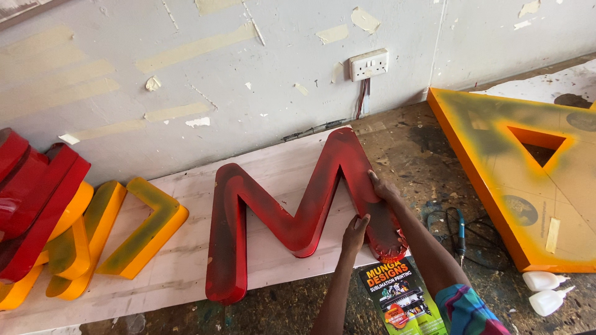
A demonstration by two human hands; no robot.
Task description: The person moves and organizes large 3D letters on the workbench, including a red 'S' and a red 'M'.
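A large red box-shaped letter M [292,211] lies flat on a pale wooden board [186,260] on the floor, its face dulled with dark spray marks. My left hand [355,232] presses against the inner edge of the letter's right leg. My right hand [382,186] rests on the outer edge of that same leg, higher up. Both hands grip the leg between them.
Yellow and red box letters [74,229] are stacked at the left. A big orange letter A [528,174] lies at the right. Beside it lie a blue tool with a cord [460,229], two white squeeze bottles [546,291] and a printed flyer [400,298]. A wall socket [369,64] sits above.
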